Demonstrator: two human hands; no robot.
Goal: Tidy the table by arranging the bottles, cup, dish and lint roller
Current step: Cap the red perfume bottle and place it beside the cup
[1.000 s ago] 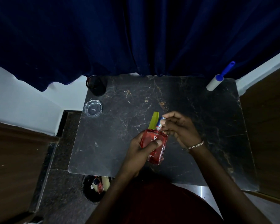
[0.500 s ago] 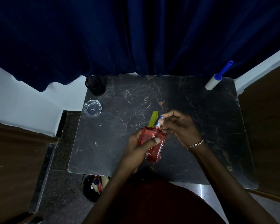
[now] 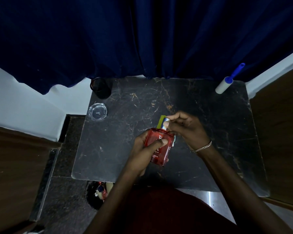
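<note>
My left hand (image 3: 142,149) grips a red square perfume bottle (image 3: 160,146) above the middle of the dark marble table (image 3: 210,125). My right hand (image 3: 186,129) pinches the bottle's silver spray top (image 3: 165,123). A yellow-green object (image 3: 160,121) lies on the table just behind the bottle, mostly hidden. A dark cup (image 3: 101,87) stands at the back left corner, with a clear glass dish (image 3: 97,111) just in front of it. A white lint roller with a blue handle (image 3: 227,81) leans at the back right corner.
A dark blue curtain (image 3: 142,39) hangs along the table's back edge. Wooden panels flank the table on both sides. A round bin (image 3: 96,193) with rubbish sits on the floor below the front left edge.
Both hands and the red bottle have shifted slightly away from me and to the left. The grip on the bottle and its top is the same.
</note>
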